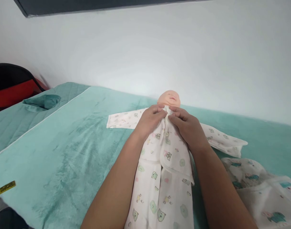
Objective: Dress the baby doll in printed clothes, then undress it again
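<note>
A baby doll [169,98] lies on its back, dressed in a white baby jacket [175,152] printed with small animals and white trousers [150,190] of the same print. Both sleeves stretch out to the sides. At the jacket's neck opening, my left hand [153,118] pinches the left front edge just below the chin. My right hand [185,124] has its fingers closed on the opposite edge, close beside the left. A round button [166,134] shows lower on the front. The fastening between my fingertips is mostly hidden.
A turquoise blanket [88,143] covers the bed against a white wall [145,51]. At the lower right lies a crumpled white printed cloth [267,197]. A red and black item [14,86] stands at the far left, and a yellow strip [4,189] is at the left edge.
</note>
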`<move>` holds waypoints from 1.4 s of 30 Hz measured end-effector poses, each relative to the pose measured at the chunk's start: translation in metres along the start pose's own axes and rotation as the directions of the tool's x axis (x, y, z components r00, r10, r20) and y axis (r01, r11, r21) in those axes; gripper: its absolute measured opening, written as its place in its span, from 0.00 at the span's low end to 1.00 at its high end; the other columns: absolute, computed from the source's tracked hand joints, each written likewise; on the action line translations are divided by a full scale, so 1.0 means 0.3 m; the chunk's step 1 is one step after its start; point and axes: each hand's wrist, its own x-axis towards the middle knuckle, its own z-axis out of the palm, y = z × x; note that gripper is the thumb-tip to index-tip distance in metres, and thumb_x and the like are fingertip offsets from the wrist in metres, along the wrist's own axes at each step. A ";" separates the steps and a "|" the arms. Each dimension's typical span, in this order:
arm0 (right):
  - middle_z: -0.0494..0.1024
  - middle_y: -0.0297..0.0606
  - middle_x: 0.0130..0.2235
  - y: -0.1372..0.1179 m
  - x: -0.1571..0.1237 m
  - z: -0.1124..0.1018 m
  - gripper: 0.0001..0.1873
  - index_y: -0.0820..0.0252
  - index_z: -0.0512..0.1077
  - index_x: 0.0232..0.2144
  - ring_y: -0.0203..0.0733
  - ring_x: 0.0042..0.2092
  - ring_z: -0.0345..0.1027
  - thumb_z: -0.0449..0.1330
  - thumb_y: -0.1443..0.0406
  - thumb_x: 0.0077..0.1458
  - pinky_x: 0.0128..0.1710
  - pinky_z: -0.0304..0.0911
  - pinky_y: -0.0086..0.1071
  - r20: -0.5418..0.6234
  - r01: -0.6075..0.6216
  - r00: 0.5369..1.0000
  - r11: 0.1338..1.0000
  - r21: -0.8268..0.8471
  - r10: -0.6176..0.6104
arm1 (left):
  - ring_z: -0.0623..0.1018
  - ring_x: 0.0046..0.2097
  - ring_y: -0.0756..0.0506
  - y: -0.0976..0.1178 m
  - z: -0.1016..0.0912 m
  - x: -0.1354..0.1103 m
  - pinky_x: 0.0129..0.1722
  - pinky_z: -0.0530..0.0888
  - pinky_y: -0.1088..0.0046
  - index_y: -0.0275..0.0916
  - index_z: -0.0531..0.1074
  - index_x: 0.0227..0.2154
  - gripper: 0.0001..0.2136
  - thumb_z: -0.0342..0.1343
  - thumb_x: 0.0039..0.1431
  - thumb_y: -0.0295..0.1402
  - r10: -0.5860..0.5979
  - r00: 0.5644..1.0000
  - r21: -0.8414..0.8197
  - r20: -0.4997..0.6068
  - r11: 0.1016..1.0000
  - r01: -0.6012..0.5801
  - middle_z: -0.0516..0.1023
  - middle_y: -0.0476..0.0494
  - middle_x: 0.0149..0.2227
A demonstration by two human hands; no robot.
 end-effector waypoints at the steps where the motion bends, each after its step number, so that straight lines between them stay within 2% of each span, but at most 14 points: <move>1: 0.73 0.34 0.58 0.001 0.001 0.000 0.11 0.56 0.72 0.19 0.49 0.50 0.69 0.63 0.59 0.49 0.38 0.65 0.36 -0.001 0.002 1.000 1.000 0.003 -0.002 | 0.75 0.53 0.43 0.000 0.001 0.000 0.54 0.69 0.65 0.39 0.66 0.20 0.11 0.54 0.57 0.35 -0.001 1.000 0.000 -0.003 1.000 0.001 0.74 0.48 0.57; 6: 0.73 0.34 0.58 0.008 0.001 0.002 0.11 0.55 0.75 0.23 0.50 0.52 0.68 0.63 0.56 0.50 0.38 0.66 0.36 -0.009 0.027 1.000 1.000 0.007 -0.027 | 0.74 0.55 0.43 0.003 0.002 0.001 0.55 0.68 0.65 0.39 0.67 0.21 0.10 0.54 0.57 0.35 0.005 1.000 0.011 0.007 1.000 -0.005 0.74 0.48 0.57; 11: 0.72 0.33 0.59 0.017 0.004 -0.007 0.08 0.52 0.77 0.27 0.51 0.56 0.66 0.64 0.56 0.50 0.46 0.66 0.40 0.013 0.040 0.999 0.999 -0.024 -0.040 | 0.72 0.59 0.40 0.005 -0.026 -0.002 0.56 0.68 0.64 0.40 0.71 0.21 0.11 0.53 0.58 0.35 0.033 0.995 0.070 0.096 0.997 -0.040 0.70 0.49 0.61; 15: 0.72 0.33 0.59 0.032 0.012 -0.018 0.06 0.51 0.78 0.27 0.53 0.59 0.64 0.64 0.58 0.50 0.56 0.58 0.46 0.030 0.051 0.998 0.998 -0.043 -0.049 | 0.70 0.60 0.39 0.009 -0.054 -0.010 0.56 0.68 0.63 0.42 0.75 0.26 0.09 0.53 0.58 0.34 0.051 0.982 0.107 0.183 0.992 -0.072 0.66 0.51 0.64; 18: 0.71 0.32 0.59 0.043 0.018 -0.023 0.04 0.51 0.78 0.27 0.53 0.61 0.62 0.63 0.60 0.50 0.59 0.54 0.48 0.044 0.052 0.998 0.998 -0.028 -0.051 | 0.71 0.59 0.39 0.007 -0.060 -0.011 0.55 0.70 0.63 0.42 0.75 0.27 0.07 0.54 0.57 0.35 0.050 0.979 0.110 0.197 0.991 -0.073 0.65 0.51 0.64; 27: 0.70 0.30 0.61 0.035 0.011 -0.026 0.07 0.53 0.76 0.26 0.51 0.61 0.61 0.63 0.58 0.52 0.59 0.53 0.46 0.075 0.025 0.997 1.000 -0.011 -0.024 | 0.68 0.63 0.39 0.004 -0.054 -0.011 0.53 0.70 0.64 0.41 0.75 0.28 0.07 0.55 0.57 0.36 0.038 0.979 0.062 0.199 0.997 -0.051 0.65 0.51 0.65; 33: 0.71 0.30 0.60 0.033 0.012 -0.016 0.07 0.53 0.76 0.25 0.50 0.60 0.63 0.63 0.58 0.51 0.58 0.53 0.45 0.033 0.002 0.999 1.000 0.019 -0.003 | 0.68 0.62 0.38 0.004 -0.054 -0.011 0.59 0.65 0.60 0.41 0.74 0.27 0.07 0.54 0.57 0.35 0.042 0.979 0.008 0.201 0.999 -0.044 0.66 0.49 0.64; 42: 0.74 0.30 0.57 0.043 0.016 -0.014 0.06 0.54 0.76 0.23 0.50 0.57 0.66 0.64 0.61 0.49 0.55 0.57 0.43 0.012 -0.029 1.000 0.992 0.121 0.027 | 0.68 0.62 0.39 0.004 -0.048 -0.005 0.63 0.60 0.61 0.40 0.76 0.27 0.08 0.55 0.57 0.35 0.057 0.980 -0.053 0.192 0.997 -0.048 0.69 0.48 0.62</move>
